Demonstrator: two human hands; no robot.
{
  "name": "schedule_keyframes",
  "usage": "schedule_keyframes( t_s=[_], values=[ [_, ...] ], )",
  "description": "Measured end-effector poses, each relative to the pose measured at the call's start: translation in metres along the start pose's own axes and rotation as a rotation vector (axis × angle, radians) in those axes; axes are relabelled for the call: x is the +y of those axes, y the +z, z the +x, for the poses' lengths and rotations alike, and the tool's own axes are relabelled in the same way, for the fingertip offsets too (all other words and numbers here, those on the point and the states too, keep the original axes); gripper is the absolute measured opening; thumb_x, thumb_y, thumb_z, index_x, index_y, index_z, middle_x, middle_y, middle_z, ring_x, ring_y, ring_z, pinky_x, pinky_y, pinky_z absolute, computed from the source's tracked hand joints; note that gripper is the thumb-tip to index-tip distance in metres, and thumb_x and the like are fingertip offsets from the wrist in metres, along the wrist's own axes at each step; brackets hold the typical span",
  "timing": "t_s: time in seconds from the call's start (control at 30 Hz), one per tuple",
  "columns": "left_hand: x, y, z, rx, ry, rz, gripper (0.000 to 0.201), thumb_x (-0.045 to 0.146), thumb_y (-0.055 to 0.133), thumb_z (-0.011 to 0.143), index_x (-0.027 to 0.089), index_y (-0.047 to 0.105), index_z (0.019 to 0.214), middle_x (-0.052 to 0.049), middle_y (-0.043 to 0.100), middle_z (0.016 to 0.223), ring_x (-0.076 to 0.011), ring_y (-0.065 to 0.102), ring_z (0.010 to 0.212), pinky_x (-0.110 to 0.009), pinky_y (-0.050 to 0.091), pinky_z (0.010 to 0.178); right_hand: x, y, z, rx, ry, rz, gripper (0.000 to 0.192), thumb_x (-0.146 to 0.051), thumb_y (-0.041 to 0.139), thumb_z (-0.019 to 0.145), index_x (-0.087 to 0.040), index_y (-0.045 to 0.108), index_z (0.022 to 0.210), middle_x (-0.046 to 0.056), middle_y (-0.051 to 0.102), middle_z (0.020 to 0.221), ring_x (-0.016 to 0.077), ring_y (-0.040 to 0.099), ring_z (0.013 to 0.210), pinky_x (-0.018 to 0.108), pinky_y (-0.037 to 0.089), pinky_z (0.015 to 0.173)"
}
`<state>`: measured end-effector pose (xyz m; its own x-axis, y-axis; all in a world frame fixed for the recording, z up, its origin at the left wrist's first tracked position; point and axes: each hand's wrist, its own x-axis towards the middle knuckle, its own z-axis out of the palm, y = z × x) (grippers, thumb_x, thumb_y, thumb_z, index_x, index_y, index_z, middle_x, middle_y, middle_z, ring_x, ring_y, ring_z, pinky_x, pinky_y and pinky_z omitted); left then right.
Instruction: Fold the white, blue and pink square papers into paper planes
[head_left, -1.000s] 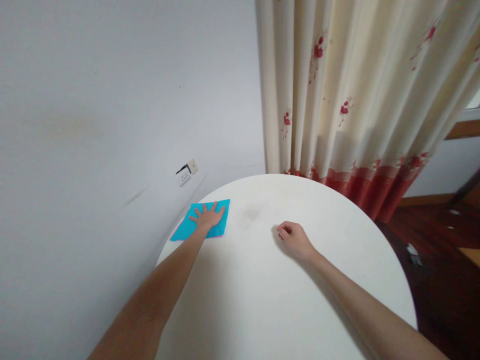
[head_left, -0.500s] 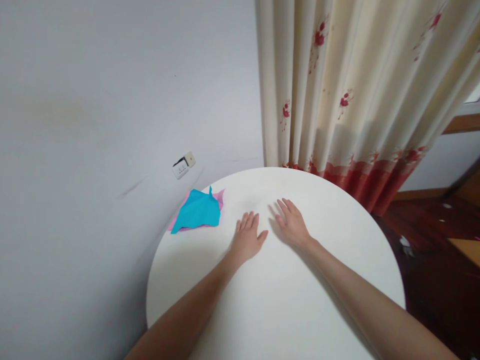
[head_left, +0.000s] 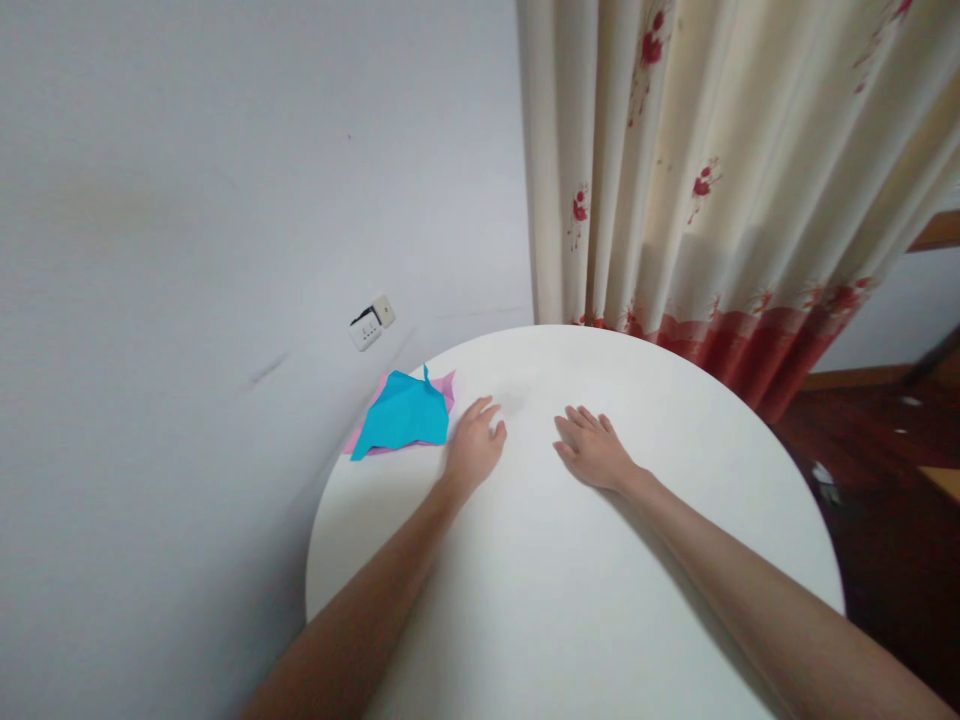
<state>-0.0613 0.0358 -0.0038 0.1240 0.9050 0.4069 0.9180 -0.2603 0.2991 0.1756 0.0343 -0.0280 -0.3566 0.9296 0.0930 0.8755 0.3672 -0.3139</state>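
Note:
A blue sheet of paper [head_left: 401, 418] lies crumpled on top of a pink sheet [head_left: 450, 383] near the far left edge of a round white table [head_left: 570, 580]. My left hand [head_left: 474, 443] rests on the tabletop just right of the papers, fingers loosely curled, holding nothing. My right hand [head_left: 592, 447] lies flat on the table a little to the right, fingers spread, empty. A short gap separates the two hands.
A white wall stands close behind the table's left side, with a wall socket [head_left: 372, 324] on it. A cream curtain with red flowers [head_left: 712, 180] hangs behind the table. Dark wooden floor [head_left: 885, 480] lies to the right.
My left hand left the blue sheet, swung to the table's middle, then drifted back toward the papers. The blue sheet now lies rumpled with pink showing. My right hand opened flat.

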Motion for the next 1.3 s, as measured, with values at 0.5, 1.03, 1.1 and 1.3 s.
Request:
schedule_keyframes(
  t_s=[0.5,1.03,1.1,1.3],
  values=[
    [-0.031,-0.01,-0.003,-0.227,-0.356,0.413,0.065,0.055,0.038,0.094,0.012,0.049,0.142,-0.02,0.03,0.157,-0.0448,0.015,0.146,-0.069,0.01,0.113,0.005,-0.002,-0.001,-0.002,-0.007,0.049,0.052,-0.037,0.044,0.095,-0.019,0.046,0.144,0.011,0.031,0.159,0.03,0.023,0.147,0.055,0.016,0.117],
    [0.065,-0.028,-0.056,0.0,0.047,0.167,0.062,0.043,0.05,0.092,0.01,0.043,0.144,-0.02,0.039,0.152,-0.037,0.038,0.138,-0.049,0.033,0.113,0.001,-0.001,0.002,0.077,0.021,0.088,0.046,-0.032,0.047,0.093,-0.019,0.052,0.137,0.013,0.042,0.152,0.0302,0.032,0.143,0.053,0.022,0.114],
    [0.084,-0.02,-0.071,-0.007,0.143,0.062,0.06,0.044,0.052,0.092,0.014,0.046,0.143,-0.019,0.044,0.149,-0.0354,0.046,0.132,-0.048,0.039,0.109,0.002,-0.003,0.004,0.14,0.037,0.143,0.042,-0.028,0.045,0.094,-0.018,0.055,0.133,0.014,0.053,0.143,0.0285,0.045,0.134,0.047,0.029,0.111],
    [0.094,-0.013,-0.069,-0.078,0.34,-0.177,0.037,0.033,0.044,0.098,0.024,0.059,0.131,-0.006,0.059,0.137,-0.0221,0.056,0.125,-0.039,0.045,0.108,0.006,-0.008,0.01,0.265,0.138,0.39,0.039,-0.026,0.037,0.096,-0.013,0.064,0.121,0.016,0.068,0.122,0.025,0.063,0.111,0.032,0.044,0.093]
  ],
)
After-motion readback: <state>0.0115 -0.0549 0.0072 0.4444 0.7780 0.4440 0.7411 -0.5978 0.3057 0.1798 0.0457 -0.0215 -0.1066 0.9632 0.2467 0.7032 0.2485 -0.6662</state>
